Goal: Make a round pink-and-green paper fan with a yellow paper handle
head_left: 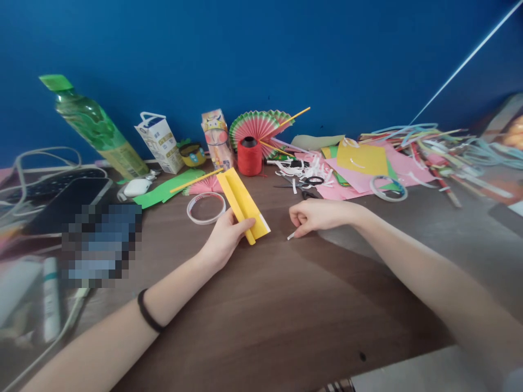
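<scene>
Three containers by the blue wall (261,54): green plastic bottle (96,126), white handled carton (161,144), pink-printed box (216,140); contents cannot be told | Left hand (223,239): fingers pinching folded yellow paper sheet (242,204) over brown tabletop (245,316) | Right hand (309,216): fingers pinching short narrow white strip (290,236), just right of the sheet

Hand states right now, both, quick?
Left hand: closed, holding the folded yellow paper.
Right hand: closed, pinching a small white strip just above or on the table; contact unclear.
</scene>
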A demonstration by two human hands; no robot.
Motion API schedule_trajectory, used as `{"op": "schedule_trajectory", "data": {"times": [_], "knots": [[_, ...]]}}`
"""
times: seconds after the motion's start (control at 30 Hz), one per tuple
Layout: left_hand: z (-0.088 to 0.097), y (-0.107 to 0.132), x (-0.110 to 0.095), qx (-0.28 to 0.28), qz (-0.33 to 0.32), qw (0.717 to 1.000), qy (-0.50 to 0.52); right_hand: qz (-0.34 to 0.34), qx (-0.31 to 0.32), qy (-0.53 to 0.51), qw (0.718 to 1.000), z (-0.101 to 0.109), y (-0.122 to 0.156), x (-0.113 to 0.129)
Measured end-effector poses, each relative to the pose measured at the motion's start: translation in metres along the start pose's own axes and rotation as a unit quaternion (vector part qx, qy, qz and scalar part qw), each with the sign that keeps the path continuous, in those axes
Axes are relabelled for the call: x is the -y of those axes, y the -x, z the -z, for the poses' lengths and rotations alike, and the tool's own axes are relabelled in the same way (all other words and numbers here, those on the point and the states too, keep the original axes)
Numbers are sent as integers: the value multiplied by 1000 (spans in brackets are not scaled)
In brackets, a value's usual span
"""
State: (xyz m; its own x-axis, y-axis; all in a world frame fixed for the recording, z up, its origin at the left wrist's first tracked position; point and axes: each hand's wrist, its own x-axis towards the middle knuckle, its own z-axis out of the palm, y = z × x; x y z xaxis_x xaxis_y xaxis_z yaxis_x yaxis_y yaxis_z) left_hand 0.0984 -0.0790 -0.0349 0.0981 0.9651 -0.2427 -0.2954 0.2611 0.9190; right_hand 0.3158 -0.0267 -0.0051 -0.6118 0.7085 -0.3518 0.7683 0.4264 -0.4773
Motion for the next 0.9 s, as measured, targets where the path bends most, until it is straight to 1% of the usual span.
{"op": "schedule_trajectory", "data": {"times": [0.07,0.1,0.13,0.17,0.2,0.23,0.27,0.33,0.37,0.4,0.47,0.53,0.57,0.63,0.67,0.73,0.8,0.9], "knots": [[0,0,0,2,-1,1000,5,17,25,-25,999,-1,-1,1],[0,0,1,0,0,1000,6,20,24,-44,999,-2,-3,0],[1,0,1,-2,1,1000,8,18,5,-68,998,-2,-5,-1],[1,0,1,-5,1,1000,11,10,-34,-96,995,-1,-7,-4],[1,0,1,-9,1,1000,15,-1,-91,-128,988,0,-10,-8],[1,-1,1,-11,1,1000,19,-15,-164,-160,973,1,-13,-13],[1,-1,2,-11,1,1000,23,-31,-245,-184,951,3,-16,-21],[1,-2,3,-9,-1,1000,26,-67,-397,-204,892,7,-22,-38],[2,-2,3,-6,-2,1000,25,-91,-443,-204,868,9,-24,-48],[2,-3,4,-3,-4,1000,24,-108,-471,-188,855,11,-25,-56],[2,-4,4,-3,-8,1000,20,-122,-514,-113,841,13,-26,-70],[2,-5,5,-8,-8,1000,13,-123,-534,-70,833,13,-26,-73],[2,-5,5,-11,-7,1000,10,-119,-542,-53,830,13,-26,-71],[1,-5,5,-18,-5,1000,11,-97,-548,-33,830,10,-25,-57],[1,-4,5,-21,-7,1000,14,-72,-543,-36,836,7,-25,-47],[1,-4,5,-22,-15,999,24,-17,-506,-81,859,0,-23,-21],[1,-4,6,-19,-31,999,31,55,-445,-131,884,-11,-19,7],[1,-4,9,-12,-64,997,36,136,-391,-133,900,-30,-11,40]]}}
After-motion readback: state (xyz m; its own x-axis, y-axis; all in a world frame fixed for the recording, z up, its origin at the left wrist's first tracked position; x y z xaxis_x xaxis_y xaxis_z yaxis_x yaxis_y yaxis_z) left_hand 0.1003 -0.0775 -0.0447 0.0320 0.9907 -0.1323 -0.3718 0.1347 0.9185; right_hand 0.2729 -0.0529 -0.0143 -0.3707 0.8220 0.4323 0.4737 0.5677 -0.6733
